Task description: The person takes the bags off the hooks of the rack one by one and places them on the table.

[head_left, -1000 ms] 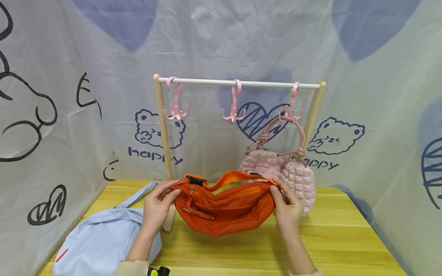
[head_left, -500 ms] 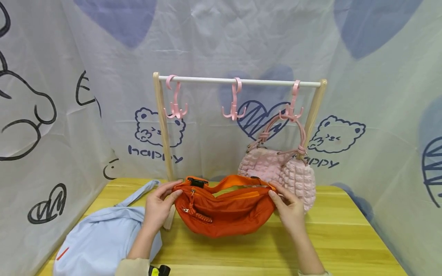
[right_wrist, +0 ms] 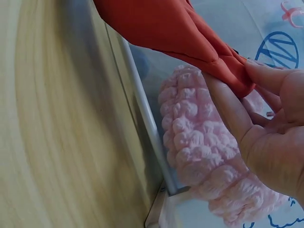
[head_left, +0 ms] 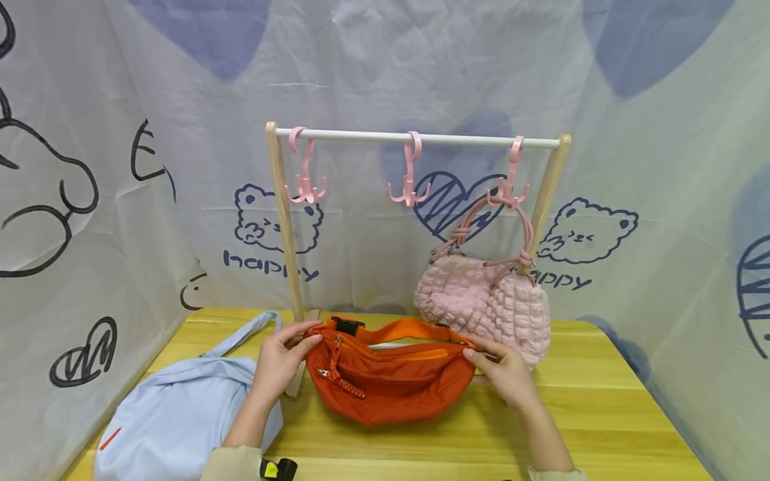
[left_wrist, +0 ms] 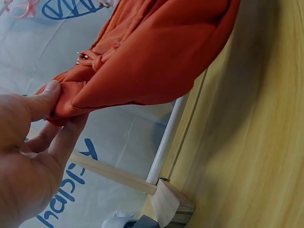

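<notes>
An orange-red waist bag with a braided zipper pull and a black buckle is held up level over the table. My left hand pinches its left end between thumb and fingers. At the opposite end my right hand pinches the bag's corner the same way. The wrist views show thumb and fingertips pressed on the fabric, with the bag's underside above the wood. Its strap arches loosely along the top. Behind the right hand, a pink puffy handbag hangs by its handle from a pink hook.
A rack with a white bar and wooden posts stands at the back of the wooden table. Two more pink hooks, a left one and a middle one, carry nothing. A light blue bag lies at left.
Both hands have lowered the waist bag slightly, and more of the pink handbag shows above it. The grip at both ends stays the same.
</notes>
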Action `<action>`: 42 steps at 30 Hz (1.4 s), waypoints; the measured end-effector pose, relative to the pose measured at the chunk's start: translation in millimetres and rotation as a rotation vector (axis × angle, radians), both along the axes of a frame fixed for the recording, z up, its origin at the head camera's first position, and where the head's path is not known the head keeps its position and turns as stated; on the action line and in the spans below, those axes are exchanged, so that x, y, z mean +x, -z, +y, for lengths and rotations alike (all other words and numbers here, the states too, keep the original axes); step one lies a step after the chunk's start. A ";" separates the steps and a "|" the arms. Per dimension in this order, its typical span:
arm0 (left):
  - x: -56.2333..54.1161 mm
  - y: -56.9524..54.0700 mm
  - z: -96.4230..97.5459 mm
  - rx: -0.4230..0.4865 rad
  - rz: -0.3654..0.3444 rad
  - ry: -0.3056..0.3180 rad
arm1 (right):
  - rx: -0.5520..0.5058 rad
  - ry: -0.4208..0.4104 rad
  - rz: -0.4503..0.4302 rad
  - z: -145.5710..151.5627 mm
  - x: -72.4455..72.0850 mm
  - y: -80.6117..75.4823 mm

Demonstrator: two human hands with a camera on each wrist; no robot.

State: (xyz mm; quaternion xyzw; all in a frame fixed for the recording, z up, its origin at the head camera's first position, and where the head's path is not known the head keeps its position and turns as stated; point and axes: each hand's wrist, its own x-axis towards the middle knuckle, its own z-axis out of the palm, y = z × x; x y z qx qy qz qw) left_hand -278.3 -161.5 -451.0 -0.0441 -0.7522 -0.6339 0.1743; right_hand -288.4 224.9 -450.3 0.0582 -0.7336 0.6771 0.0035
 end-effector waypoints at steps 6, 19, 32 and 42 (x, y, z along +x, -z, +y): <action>-1.6 0.8 -0.7 -0.045 -0.078 -0.002 | 0.049 -0.083 -0.024 4.7 -2.7 6.2; -3.5 11.3 -6.9 -0.148 -0.170 -0.010 | 0.078 -0.162 -0.062 9.5 -8.0 18.9; -1.4 20.9 -9.0 -0.221 -0.285 0.044 | 0.129 -0.139 -0.081 10.3 -9.1 30.8; -1.6 26.6 -7.8 -0.300 -0.310 0.093 | 0.159 -0.142 -0.093 11.5 -7.5 36.9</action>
